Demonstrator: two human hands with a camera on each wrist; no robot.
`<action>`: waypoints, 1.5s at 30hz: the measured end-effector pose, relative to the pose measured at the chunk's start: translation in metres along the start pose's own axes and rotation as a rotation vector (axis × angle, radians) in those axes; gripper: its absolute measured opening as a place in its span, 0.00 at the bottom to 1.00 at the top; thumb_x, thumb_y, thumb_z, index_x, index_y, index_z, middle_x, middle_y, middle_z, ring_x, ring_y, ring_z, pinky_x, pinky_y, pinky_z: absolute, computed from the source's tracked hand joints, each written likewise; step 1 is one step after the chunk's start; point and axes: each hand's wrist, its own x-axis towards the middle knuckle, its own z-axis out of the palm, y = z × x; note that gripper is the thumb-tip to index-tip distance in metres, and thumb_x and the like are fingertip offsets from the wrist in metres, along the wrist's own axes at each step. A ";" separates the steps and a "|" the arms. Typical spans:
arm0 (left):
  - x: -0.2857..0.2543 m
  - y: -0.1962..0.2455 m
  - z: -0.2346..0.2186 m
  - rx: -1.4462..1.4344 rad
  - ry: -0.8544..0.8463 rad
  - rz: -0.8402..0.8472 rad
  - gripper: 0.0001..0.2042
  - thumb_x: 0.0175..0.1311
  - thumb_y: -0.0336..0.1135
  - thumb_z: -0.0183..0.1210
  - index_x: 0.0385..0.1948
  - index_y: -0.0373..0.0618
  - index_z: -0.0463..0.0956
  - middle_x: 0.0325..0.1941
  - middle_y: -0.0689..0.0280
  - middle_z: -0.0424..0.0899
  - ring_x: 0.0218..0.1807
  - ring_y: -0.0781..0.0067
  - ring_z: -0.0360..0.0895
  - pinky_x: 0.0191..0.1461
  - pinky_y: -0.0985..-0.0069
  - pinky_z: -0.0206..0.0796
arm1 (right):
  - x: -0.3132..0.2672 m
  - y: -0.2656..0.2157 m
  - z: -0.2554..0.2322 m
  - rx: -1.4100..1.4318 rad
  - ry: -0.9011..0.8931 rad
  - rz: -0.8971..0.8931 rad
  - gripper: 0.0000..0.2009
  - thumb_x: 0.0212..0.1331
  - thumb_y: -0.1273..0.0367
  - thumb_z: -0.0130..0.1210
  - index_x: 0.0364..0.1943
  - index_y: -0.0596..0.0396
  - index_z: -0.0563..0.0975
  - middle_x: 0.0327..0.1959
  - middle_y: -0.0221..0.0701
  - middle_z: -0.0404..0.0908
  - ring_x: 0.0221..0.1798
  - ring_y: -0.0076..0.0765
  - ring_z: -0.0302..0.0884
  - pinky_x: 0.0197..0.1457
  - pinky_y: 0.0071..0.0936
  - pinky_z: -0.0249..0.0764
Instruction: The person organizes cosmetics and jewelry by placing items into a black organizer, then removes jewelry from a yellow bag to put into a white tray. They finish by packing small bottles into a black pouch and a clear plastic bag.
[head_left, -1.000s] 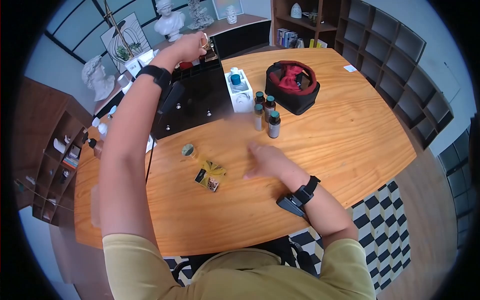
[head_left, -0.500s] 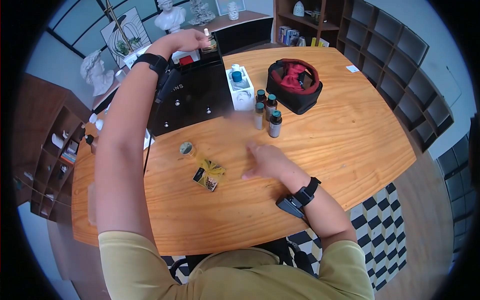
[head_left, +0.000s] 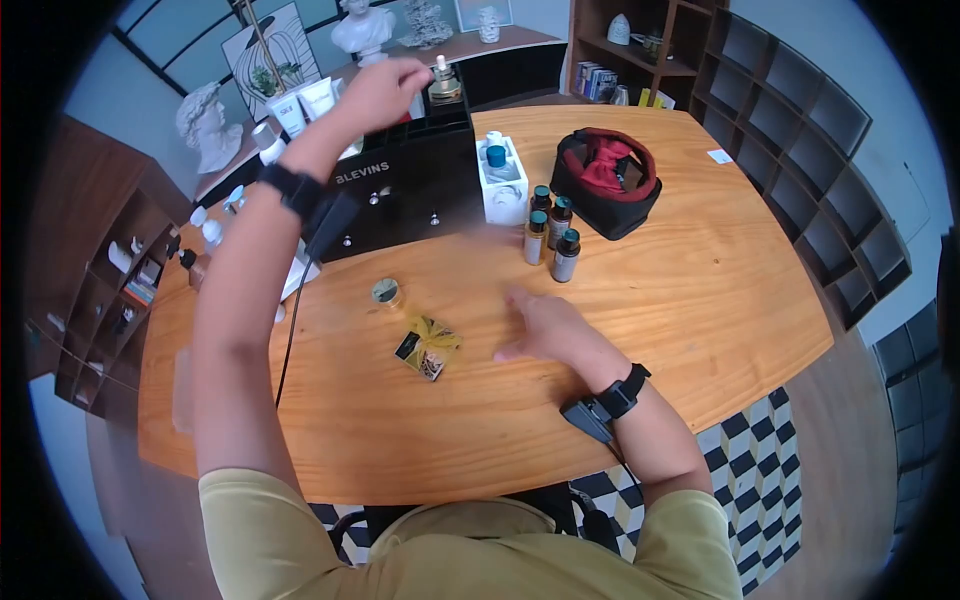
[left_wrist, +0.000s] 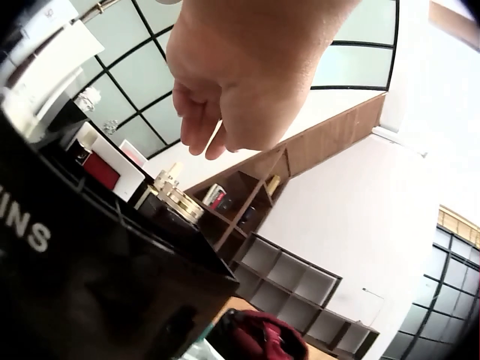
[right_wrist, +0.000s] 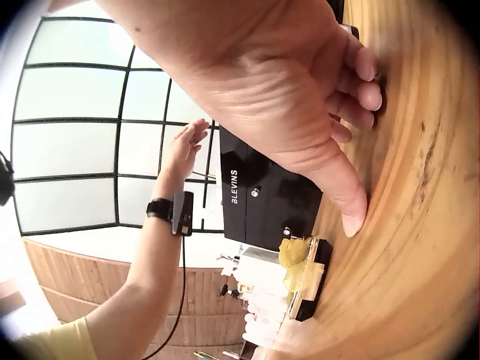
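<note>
My left hand (head_left: 385,95) hovers above the black organizer (head_left: 400,205) lettered BLEVINS, its fingers loosely bent and holding nothing. Just right of the fingertips, a gold dropper bottle (head_left: 446,85) with a white top stands in the organizer's back right compartment; the left wrist view shows the bottle (left_wrist: 177,199) below the fingers. On the wooden table, my right hand (head_left: 550,325) rests with relaxed fingers and extended thumb. Left of it lie a small box with a yellow ribbon (head_left: 430,347) and a round gold-lidded jar (head_left: 386,292).
Several dark bottles with teal caps (head_left: 566,256) stand beyond the right hand. Behind them are a white holder (head_left: 505,205) and a black basket with a red bow (head_left: 605,200). White tubes (head_left: 303,105) rise behind the organizer; pump bottles (head_left: 195,265) stand at the left.
My left hand has let go of the gold dropper bottle, which stays in the organizer, and has drawn slightly away from it. The right hand keeps its place; the head view has shifted a little.
</note>
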 end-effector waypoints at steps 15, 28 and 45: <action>-0.273 0.007 0.050 -0.476 -0.337 -0.382 0.33 0.53 0.40 0.69 0.59 0.40 0.63 0.49 0.58 0.75 0.50 0.69 0.74 0.56 0.74 0.66 | 0.004 -0.006 -0.005 0.060 -0.077 -0.051 0.40 0.33 0.55 0.74 0.55 0.55 0.70 0.29 0.37 0.78 0.36 0.46 0.78 0.40 0.35 0.71; -0.293 0.041 0.042 -0.406 -0.203 -0.280 0.17 0.56 0.38 0.65 0.45 0.42 0.74 0.48 0.61 0.75 0.49 0.65 0.74 0.52 0.71 0.66 | 0.043 -0.045 0.045 0.102 -0.047 -0.336 0.40 0.32 0.57 0.75 0.56 0.52 0.69 0.22 0.30 0.74 0.26 0.33 0.74 0.30 0.27 0.67; -0.296 0.040 0.055 -0.881 -0.441 -0.039 0.09 0.50 0.27 0.67 0.33 0.44 0.80 0.48 0.65 0.76 0.53 0.69 0.73 0.55 0.74 0.66 | 0.034 -0.074 0.036 0.181 -0.322 -0.203 0.36 0.35 0.61 0.72 0.56 0.45 0.70 0.19 0.26 0.72 0.23 0.28 0.72 0.30 0.24 0.67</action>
